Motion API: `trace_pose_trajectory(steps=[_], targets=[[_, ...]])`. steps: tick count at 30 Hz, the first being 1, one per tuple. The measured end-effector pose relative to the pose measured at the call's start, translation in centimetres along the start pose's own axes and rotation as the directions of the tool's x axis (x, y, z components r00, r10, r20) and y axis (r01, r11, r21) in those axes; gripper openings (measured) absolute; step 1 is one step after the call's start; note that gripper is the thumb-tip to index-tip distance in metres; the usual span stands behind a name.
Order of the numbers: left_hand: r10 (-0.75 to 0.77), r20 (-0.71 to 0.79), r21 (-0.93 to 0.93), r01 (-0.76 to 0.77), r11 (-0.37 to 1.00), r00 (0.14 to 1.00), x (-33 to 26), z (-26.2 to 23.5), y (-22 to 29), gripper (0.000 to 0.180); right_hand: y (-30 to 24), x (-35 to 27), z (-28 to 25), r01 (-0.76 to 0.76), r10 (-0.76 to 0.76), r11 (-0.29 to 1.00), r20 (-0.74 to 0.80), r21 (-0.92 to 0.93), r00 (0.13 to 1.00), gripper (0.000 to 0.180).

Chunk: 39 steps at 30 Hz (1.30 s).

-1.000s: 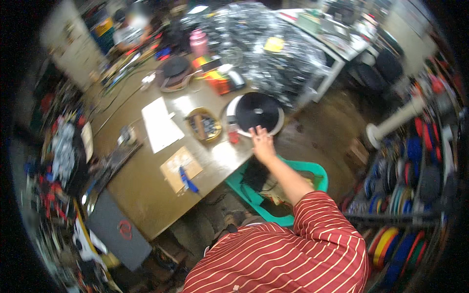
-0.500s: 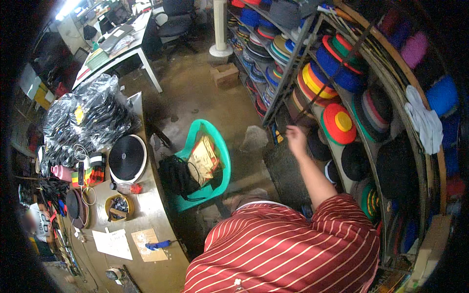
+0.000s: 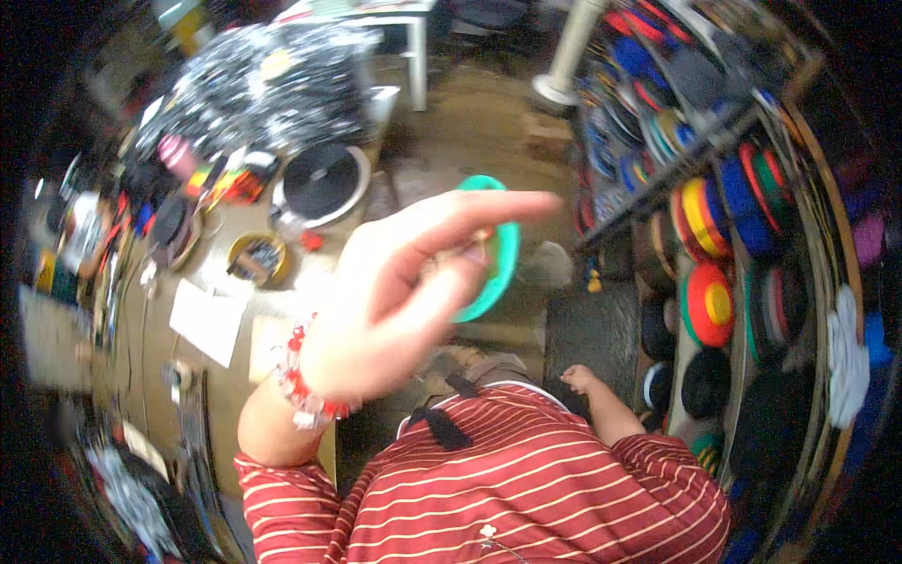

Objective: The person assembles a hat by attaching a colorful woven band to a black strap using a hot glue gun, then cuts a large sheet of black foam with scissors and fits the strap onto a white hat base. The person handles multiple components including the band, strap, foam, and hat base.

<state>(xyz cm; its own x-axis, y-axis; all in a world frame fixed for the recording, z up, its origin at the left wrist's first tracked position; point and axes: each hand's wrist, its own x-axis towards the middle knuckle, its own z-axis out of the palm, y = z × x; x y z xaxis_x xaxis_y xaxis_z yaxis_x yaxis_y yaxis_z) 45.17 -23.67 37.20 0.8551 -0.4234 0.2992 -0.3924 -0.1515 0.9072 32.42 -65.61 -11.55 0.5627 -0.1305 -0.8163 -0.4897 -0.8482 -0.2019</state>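
My left hand (image 3: pixel 404 296) is raised large in the middle of the view, blurred, with a red and clear bead bracelet (image 3: pixel 305 381) on its wrist. Its index finger and thumb are apart, and nothing shows held between them. It covers much of the green plastic chair (image 3: pixel 507 273) behind it. Low beside my body on the right is my right hand (image 3: pixel 581 378), its fingers curled; anything inside them is too small to make out. Two dark strips (image 3: pixel 442 428) show against my red striped shirt; what they hang from is unclear.
A metal table at left bears a black roll (image 3: pixel 324 183), a yellow bowl (image 3: pixel 256 258), a white paper (image 3: pixel 209 320) and black goods in clear plastic (image 3: pixel 272 85). Shelves at right hold coloured webbing rolls (image 3: pixel 705 305). White gloves (image 3: pixel 847 357) hang there. A white pillar (image 3: pixel 568 56) stands behind.
My left hand has come up into view. My right hand has drawn back from beside the shelves toward my body. The view has swung left, and the dark strips have appeared.
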Motion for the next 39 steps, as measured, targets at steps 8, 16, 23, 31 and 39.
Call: trace_pose_trajectory(steps=[8,16,23,31,39], targets=[[0.473,-0.128,-0.344,-0.486,0.803,0.872,-8.8,1.5,10.4,0.053,-21.4,3.7,-1.6,0.619,-0.409,0.701,0.512,-0.353,0.756,0.054],[0.363,-0.614,-0.488,-0.698,0.524,0.701,-12.6,6.1,11.5,0.076,-40.8,-2.6,3.6,0.922,-0.629,0.287,0.675,-0.260,0.386,0.042],[0.496,-0.734,0.125,-0.625,0.771,0.465,-15.8,7.0,9.7,0.102,-45.0,-2.5,5.9,0.947,-0.410,-0.073,0.875,-0.313,0.258,0.039],[0.388,-0.881,0.150,-0.619,0.771,0.271,-16.6,10.5,9.4,0.108,-45.6,-6.8,12.7,0.960,-0.188,-0.270,0.982,-0.071,0.020,0.036],[0.324,-0.816,0.249,-0.214,0.945,0.478,-31.8,10.7,1.9,0.020,-45.0,-6.2,21.1,0.956,0.085,-0.212,0.970,-0.204,0.226,0.038]])
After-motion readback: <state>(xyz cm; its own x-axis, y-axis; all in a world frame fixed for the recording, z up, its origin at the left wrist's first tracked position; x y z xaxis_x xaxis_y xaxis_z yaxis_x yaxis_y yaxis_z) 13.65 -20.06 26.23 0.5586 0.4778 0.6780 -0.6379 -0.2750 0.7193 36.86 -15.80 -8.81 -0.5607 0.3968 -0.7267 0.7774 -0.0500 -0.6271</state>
